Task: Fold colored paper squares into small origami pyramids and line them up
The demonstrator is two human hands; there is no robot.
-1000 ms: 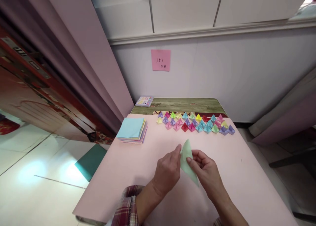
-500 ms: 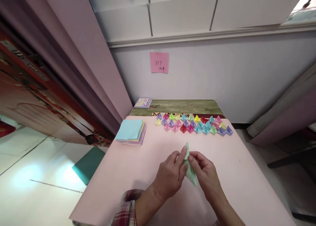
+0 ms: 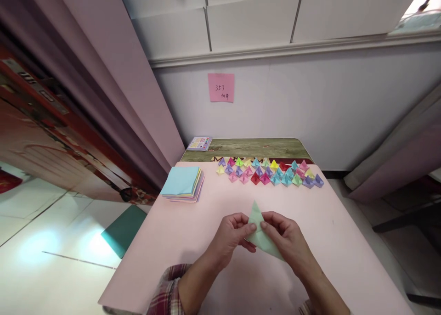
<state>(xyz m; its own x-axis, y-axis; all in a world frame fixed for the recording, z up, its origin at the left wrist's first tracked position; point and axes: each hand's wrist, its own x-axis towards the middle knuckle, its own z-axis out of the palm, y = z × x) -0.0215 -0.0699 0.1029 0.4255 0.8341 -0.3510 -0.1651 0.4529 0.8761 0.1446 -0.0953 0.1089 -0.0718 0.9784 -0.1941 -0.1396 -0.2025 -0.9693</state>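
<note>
Both my hands hold a folded piece of pale green paper [image 3: 259, 232] just above the pink table [image 3: 193, 232]. My left hand [image 3: 230, 237] pinches its left side with curled fingers. My right hand [image 3: 285, 239] grips its right side, thumb on top. The paper's pointed tip sticks up between the hands. Beyond them, several small folded paper shapes [image 3: 270, 171] in many colours lie in rows near the table's far edge. A stack of coloured square paper sheets [image 3: 182, 183], light blue on top, lies at the far left of the table.
A wooden surface [image 3: 255, 148] adjoins the table's far edge, with a small paper packet [image 3: 199, 143] on it. A pink note [image 3: 221, 87] is stuck to the white wall. A green sheet [image 3: 124, 228] lies on the tiled floor at left. Curtains hang on both sides.
The green paper has turned from a narrow upright fold to a broader shape lying flatter between my hands. My left fingers have curled under its left side.
</note>
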